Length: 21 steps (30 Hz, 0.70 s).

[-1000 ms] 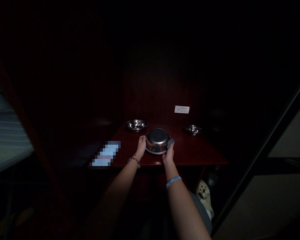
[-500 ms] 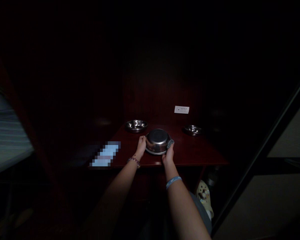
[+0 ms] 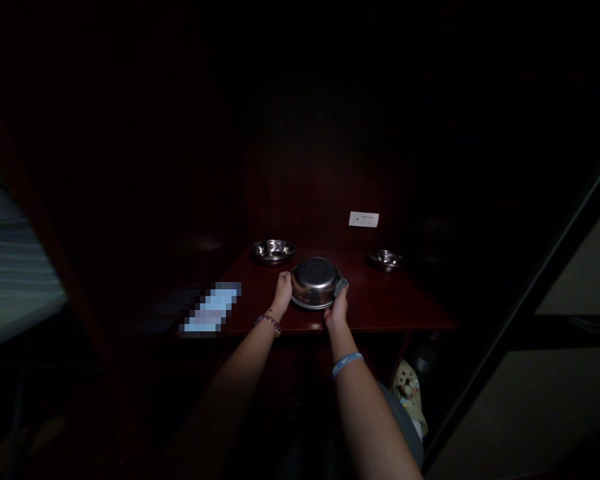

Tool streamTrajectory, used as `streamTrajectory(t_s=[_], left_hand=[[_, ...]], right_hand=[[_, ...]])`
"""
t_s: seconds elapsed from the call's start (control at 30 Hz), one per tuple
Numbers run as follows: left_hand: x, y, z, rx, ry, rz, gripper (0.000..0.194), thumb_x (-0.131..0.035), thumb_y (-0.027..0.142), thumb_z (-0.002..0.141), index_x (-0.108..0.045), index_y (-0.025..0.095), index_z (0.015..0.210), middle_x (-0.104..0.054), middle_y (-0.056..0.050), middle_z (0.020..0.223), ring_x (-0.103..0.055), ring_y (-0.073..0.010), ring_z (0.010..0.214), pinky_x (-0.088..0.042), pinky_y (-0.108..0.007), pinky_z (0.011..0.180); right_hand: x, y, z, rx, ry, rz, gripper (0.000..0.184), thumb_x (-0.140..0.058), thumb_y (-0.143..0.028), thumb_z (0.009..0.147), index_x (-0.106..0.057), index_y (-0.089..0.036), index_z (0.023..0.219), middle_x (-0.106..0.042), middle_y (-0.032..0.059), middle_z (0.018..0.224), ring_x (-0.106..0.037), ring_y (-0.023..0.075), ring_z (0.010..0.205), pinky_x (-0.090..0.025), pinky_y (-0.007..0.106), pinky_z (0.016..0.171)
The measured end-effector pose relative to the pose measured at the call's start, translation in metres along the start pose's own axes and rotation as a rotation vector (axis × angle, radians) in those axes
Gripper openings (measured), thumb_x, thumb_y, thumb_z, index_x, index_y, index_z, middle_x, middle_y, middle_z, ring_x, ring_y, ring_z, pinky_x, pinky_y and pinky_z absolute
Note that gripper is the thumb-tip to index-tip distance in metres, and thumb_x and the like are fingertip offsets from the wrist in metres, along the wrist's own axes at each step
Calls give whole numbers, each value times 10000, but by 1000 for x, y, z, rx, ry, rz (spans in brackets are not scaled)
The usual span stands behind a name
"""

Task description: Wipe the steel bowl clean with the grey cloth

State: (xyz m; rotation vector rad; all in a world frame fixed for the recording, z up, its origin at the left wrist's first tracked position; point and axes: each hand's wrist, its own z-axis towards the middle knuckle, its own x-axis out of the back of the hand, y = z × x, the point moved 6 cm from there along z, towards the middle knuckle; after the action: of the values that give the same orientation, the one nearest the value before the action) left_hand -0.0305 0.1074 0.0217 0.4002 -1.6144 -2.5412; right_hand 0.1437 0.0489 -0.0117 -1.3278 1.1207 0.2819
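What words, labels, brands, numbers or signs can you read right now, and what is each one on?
No text is readable.
Upturned metal bowl: no legible marking.
Blue wristband: pale marks, too small to make out.
White wall socket: tiny dark marks, nothing legible.
Bright blue patch: pixelated, unreadable.
Shoe: decorations too small to read.

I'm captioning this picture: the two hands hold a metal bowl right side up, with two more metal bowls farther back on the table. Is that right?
Not quite: the head view shows the left hand and right hand holding the metal bowl upside down, base upward. The rest stands.
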Motion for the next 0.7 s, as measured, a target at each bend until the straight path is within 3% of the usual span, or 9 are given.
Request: streamTrajectory(t_s=[0.17, 0.7], left_hand=[[1, -4, -2, 89, 22, -34, 220, -534, 428, 861, -556, 213, 825, -615, -28, 833, -609, -188, 889, -477, -370, 957], [-3, -7, -1, 73, -26, -97, 242, -505, 417, 873, -582, 190, 836, -658, -71, 935, -626, -198, 948, -460, -389, 990]], right_hand=[[0, 0, 0, 2, -2, 14, 552, -447, -520, 932, -602, -112, 1270, -708, 108, 1197, -699, 180, 1042, -570, 342, 908], [1, -1, -2, 7, -5, -5, 572, -459, -527, 925, -579, -108, 1295, -710, 112, 1190, -699, 183, 1044, -559, 351, 928]])
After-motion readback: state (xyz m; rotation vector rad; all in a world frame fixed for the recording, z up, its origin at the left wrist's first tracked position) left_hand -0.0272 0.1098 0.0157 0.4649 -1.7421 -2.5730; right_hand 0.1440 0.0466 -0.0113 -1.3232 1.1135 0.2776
